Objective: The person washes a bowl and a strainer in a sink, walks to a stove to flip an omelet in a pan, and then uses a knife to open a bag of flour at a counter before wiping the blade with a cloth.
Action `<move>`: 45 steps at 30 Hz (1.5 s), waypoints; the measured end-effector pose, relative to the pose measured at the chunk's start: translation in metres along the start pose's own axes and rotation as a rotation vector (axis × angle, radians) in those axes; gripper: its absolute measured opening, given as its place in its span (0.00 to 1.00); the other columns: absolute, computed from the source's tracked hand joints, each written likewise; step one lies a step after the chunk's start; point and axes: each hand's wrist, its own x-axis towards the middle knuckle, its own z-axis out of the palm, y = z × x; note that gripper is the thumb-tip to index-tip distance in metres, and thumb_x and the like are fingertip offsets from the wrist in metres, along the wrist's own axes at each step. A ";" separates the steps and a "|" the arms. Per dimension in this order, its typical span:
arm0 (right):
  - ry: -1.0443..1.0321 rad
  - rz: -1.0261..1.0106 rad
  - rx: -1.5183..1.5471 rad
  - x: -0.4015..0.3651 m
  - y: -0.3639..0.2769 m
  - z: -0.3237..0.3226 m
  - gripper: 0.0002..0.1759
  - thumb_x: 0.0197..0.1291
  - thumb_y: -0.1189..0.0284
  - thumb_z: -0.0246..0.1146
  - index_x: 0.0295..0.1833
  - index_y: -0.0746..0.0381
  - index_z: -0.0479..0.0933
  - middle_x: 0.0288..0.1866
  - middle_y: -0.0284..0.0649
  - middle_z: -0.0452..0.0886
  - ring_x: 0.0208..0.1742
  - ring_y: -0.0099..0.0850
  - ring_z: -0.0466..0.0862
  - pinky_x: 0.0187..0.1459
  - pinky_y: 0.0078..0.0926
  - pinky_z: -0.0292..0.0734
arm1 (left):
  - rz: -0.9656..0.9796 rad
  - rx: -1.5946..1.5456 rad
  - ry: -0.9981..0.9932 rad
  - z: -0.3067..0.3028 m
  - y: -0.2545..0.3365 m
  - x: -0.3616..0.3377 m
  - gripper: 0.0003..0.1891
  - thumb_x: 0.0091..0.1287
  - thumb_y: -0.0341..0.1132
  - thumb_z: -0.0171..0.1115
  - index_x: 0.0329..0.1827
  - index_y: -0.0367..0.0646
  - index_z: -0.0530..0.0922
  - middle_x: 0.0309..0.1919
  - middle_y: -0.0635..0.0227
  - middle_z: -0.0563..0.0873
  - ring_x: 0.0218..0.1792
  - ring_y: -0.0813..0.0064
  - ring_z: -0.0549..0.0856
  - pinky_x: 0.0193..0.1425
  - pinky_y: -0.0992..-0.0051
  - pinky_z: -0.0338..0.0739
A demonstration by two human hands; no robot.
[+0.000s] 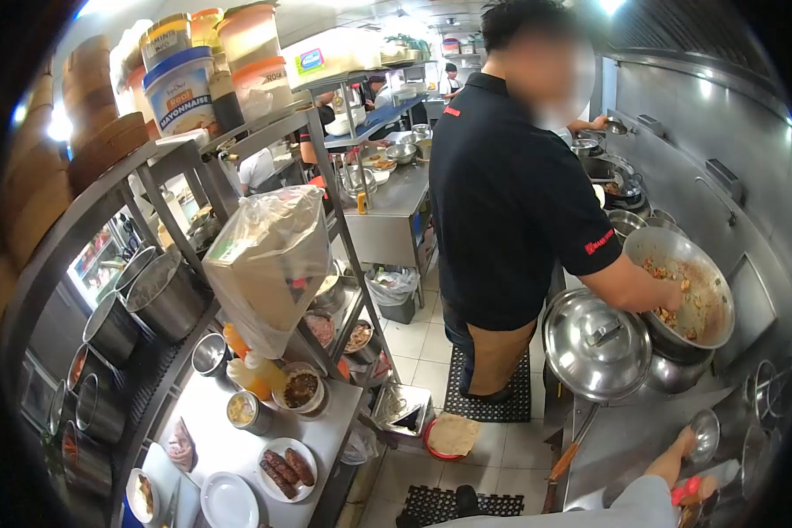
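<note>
At the lower right, my left hand (675, 453) reaches up from a light grey sleeve, its fingers on the rim of a small metal bowl (704, 436). Just below it, near the frame's edge, part of my right hand (697, 511) shows closed round something red (688, 489); what exactly it holds is unclear. Several metal containers (756, 458) stand to the right of the bowl. Beyond my hands, a large metal lid (597, 339) lies beside a wide pan of food (708, 286).
A person in a black shirt (510, 194) stands ahead, one hand in the pan. On the left are a shelf rack (348, 264), plated sausages (288, 471), sauce bottles (251, 377) and a bagged box (273, 260). A red-rimmed container (450, 437) and mats (515, 392) lie on the floor.
</note>
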 end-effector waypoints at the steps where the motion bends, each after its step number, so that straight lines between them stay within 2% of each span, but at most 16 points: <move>1: -0.075 0.037 0.028 -0.003 0.001 -0.009 0.32 0.57 0.52 0.52 0.53 0.71 0.76 0.56 0.58 0.76 0.57 0.52 0.76 0.59 0.46 0.68 | 0.000 0.000 0.003 0.004 0.005 -0.001 0.12 0.64 0.35 0.59 0.47 0.43 0.80 0.38 0.64 0.85 0.30 0.71 0.84 0.32 0.71 0.77; 9: 0.103 -0.099 -0.040 -0.027 0.004 -0.027 0.26 0.58 0.58 0.53 0.45 0.72 0.79 0.47 0.58 0.80 0.47 0.53 0.81 0.50 0.44 0.74 | -0.018 0.006 -0.009 0.014 0.021 0.003 0.13 0.63 0.38 0.60 0.48 0.43 0.80 0.39 0.64 0.85 0.33 0.71 0.84 0.37 0.71 0.77; 20: -0.110 0.094 0.205 -0.109 -0.007 -0.028 0.28 0.59 0.55 0.54 0.49 0.70 0.78 0.49 0.56 0.80 0.51 0.51 0.80 0.53 0.46 0.73 | -0.073 0.092 -0.037 0.001 0.037 0.016 0.15 0.63 0.41 0.61 0.50 0.44 0.80 0.40 0.64 0.85 0.37 0.72 0.85 0.43 0.72 0.77; 22: 0.066 0.053 0.070 -0.126 -0.020 -0.031 0.29 0.59 0.51 0.57 0.43 0.72 0.79 0.46 0.58 0.80 0.46 0.53 0.81 0.49 0.46 0.75 | -0.064 0.121 -0.058 -0.004 0.038 0.020 0.16 0.63 0.41 0.61 0.50 0.45 0.80 0.40 0.64 0.85 0.37 0.72 0.85 0.44 0.72 0.77; 25: 0.259 0.066 0.153 -0.134 -0.035 -0.035 0.32 0.58 0.47 0.57 0.44 0.70 0.79 0.46 0.57 0.81 0.45 0.55 0.81 0.48 0.47 0.75 | -0.032 0.199 -0.099 -0.007 0.042 0.026 0.16 0.63 0.42 0.61 0.51 0.45 0.80 0.40 0.64 0.85 0.39 0.73 0.85 0.46 0.72 0.77; 26: 0.216 0.027 0.186 -0.133 -0.036 -0.039 0.32 0.59 0.47 0.57 0.46 0.70 0.78 0.46 0.57 0.81 0.46 0.54 0.80 0.48 0.47 0.74 | -0.018 0.234 -0.112 -0.008 0.039 0.025 0.16 0.63 0.42 0.61 0.51 0.45 0.80 0.40 0.64 0.85 0.39 0.73 0.85 0.47 0.72 0.78; 27: 0.169 -0.010 0.215 -0.137 -0.040 -0.045 0.32 0.59 0.47 0.57 0.47 0.70 0.78 0.46 0.56 0.81 0.46 0.54 0.80 0.49 0.46 0.73 | 0.003 0.276 -0.124 -0.011 0.044 0.021 0.17 0.63 0.42 0.61 0.51 0.45 0.80 0.40 0.64 0.85 0.39 0.73 0.85 0.47 0.72 0.78; 29: 0.289 -0.098 0.360 -0.162 -0.053 -0.060 0.32 0.59 0.47 0.57 0.48 0.69 0.77 0.46 0.56 0.81 0.48 0.53 0.79 0.49 0.43 0.72 | 0.186 0.390 -0.154 -0.014 0.051 0.009 0.19 0.63 0.47 0.60 0.52 0.46 0.79 0.40 0.64 0.85 0.43 0.73 0.84 0.52 0.74 0.75; 31: 0.355 -0.217 0.520 -0.183 -0.061 -0.081 0.32 0.58 0.46 0.58 0.48 0.68 0.77 0.46 0.55 0.80 0.49 0.53 0.78 0.51 0.41 0.71 | 0.432 0.396 -0.191 -0.025 0.062 -0.019 0.20 0.59 0.50 0.61 0.48 0.48 0.82 0.42 0.62 0.85 0.46 0.66 0.83 0.54 0.69 0.75; 34: 0.410 -0.230 0.595 -0.212 -0.073 -0.118 0.31 0.57 0.46 0.61 0.47 0.66 0.77 0.42 0.50 0.81 0.39 0.44 0.81 0.43 0.37 0.74 | 0.667 0.329 -0.344 -0.006 0.052 0.014 0.19 0.62 0.49 0.60 0.48 0.46 0.81 0.41 0.62 0.86 0.44 0.67 0.83 0.52 0.70 0.75; 36: -0.020 -0.295 1.013 -0.229 -0.067 -0.148 0.24 0.58 0.51 0.63 0.43 0.63 0.75 0.34 0.39 0.78 0.29 0.29 0.78 0.31 0.25 0.74 | 0.748 0.274 -0.425 0.005 0.047 0.009 0.18 0.62 0.48 0.60 0.48 0.46 0.81 0.40 0.62 0.86 0.43 0.67 0.83 0.51 0.71 0.76; 37: -0.008 -0.295 1.022 -0.241 -0.067 -0.159 0.24 0.58 0.51 0.63 0.43 0.63 0.75 0.34 0.39 0.78 0.29 0.29 0.78 0.31 0.25 0.74 | 0.804 0.310 -0.472 0.010 0.059 -0.003 0.18 0.63 0.47 0.60 0.48 0.45 0.81 0.38 0.63 0.86 0.41 0.69 0.84 0.49 0.72 0.76; 39: -0.135 -0.456 1.108 -0.273 -0.055 -0.182 0.17 0.60 0.58 0.64 0.39 0.60 0.71 0.28 0.30 0.71 0.24 0.17 0.71 0.26 0.14 0.69 | 0.859 0.348 -0.531 0.012 0.075 -0.024 0.17 0.64 0.46 0.59 0.48 0.44 0.81 0.36 0.64 0.86 0.39 0.72 0.84 0.48 0.74 0.76; 41: -0.331 -0.588 1.041 -0.338 -0.042 -0.227 0.12 0.63 0.64 0.62 0.35 0.59 0.69 0.27 0.27 0.69 0.24 0.17 0.69 0.28 0.13 0.70 | 0.789 0.304 -0.710 0.019 0.072 -0.044 0.17 0.66 0.46 0.58 0.49 0.44 0.80 0.33 0.66 0.86 0.35 0.76 0.83 0.45 0.76 0.76; 42: -0.414 -0.680 0.983 -0.371 -0.033 -0.244 0.11 0.64 0.66 0.62 0.35 0.59 0.69 0.28 0.27 0.69 0.25 0.17 0.69 0.29 0.14 0.70 | 0.869 0.351 -0.709 0.027 0.069 -0.040 0.19 0.68 0.45 0.57 0.52 0.40 0.79 0.33 0.68 0.85 0.33 0.81 0.82 0.39 0.79 0.75; 45: -0.604 -0.882 0.886 -0.461 0.000 -0.259 0.06 0.61 0.76 0.60 0.35 0.59 0.68 0.30 0.28 0.70 0.31 0.19 0.71 0.36 0.18 0.71 | 0.853 0.253 -0.736 0.015 0.078 -0.085 0.20 0.68 0.46 0.57 0.52 0.39 0.78 0.34 0.68 0.85 0.34 0.81 0.82 0.40 0.80 0.75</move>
